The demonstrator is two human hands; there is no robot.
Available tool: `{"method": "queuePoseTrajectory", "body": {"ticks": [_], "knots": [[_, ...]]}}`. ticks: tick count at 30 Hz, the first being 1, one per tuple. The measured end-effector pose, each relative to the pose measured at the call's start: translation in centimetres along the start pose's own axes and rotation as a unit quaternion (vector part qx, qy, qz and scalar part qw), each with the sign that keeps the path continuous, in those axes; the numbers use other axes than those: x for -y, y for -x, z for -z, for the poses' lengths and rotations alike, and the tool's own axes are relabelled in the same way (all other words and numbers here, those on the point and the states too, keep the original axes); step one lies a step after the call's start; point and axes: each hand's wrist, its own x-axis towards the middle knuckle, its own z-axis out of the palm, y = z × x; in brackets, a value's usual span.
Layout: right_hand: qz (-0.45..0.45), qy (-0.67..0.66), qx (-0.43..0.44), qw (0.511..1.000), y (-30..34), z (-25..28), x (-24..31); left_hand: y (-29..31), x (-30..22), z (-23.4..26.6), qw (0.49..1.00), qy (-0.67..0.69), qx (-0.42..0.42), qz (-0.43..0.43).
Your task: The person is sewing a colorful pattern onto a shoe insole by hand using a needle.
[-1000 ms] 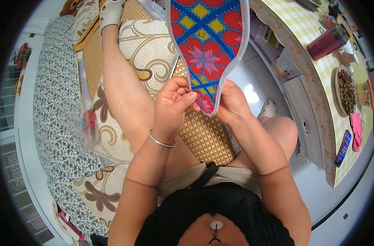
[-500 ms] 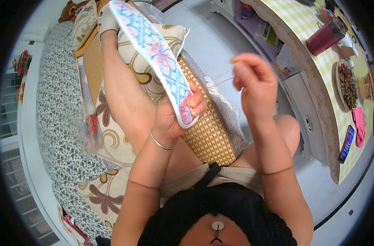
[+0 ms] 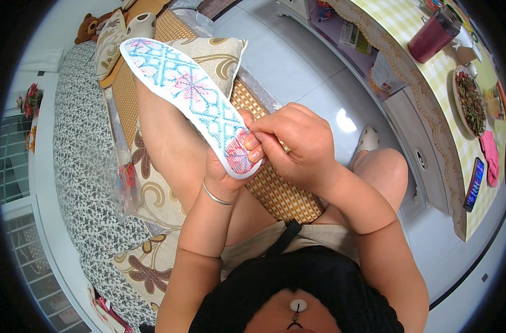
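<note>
A long white insole (image 3: 192, 94) cross-stitched in blue, pink and red slants up and to the left above my lap. My left hand (image 3: 218, 176) grips its near, red-stitched end, palm underneath and fingertips curled over the right edge. Right beside those fingertips, my right hand (image 3: 298, 141) is closed in a pinch at the insole's edge. Whatever sits between the right thumb and forefinger is too small or hidden to make out. No thread can be clearly traced now.
A woven mat (image 3: 281, 191) and a patterned cushion (image 3: 208, 55) lie under and beyond my hands. To the left rests a clear bag of coloured thread (image 3: 126, 180). On the right, a checked-cloth table holds a maroon bottle (image 3: 435, 34), a plate of food (image 3: 468, 102) and a phone (image 3: 474, 185).
My right hand has come down and left, from out beside the insole with a red thread stretched between, to the insole's edge. The insole has tipped left, showing more of its stitched face.
</note>
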Motion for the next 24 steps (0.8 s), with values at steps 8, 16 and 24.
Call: {"method": "queuePoseTrajectory", "body": {"ticks": [8, 16, 24], "knots": [[-0.004, -0.009, -0.006, 1.000, 0.14, -0.24, -0.28, -0.08, 0.00, -0.29, 1.000, -0.006, 0.003, 0.000], [-0.012, -0.026, -0.009, 1.000, 0.25, -0.46, -0.30, 0.01, -0.01, -0.46, 1.000, 0.007, 0.002, 0.007], [-0.014, -0.027, -0.009, 1.000, 0.24, -0.47, -0.19, 0.07, -0.15, -0.12, 1.000, 0.010, 0.003, 0.009]]}}
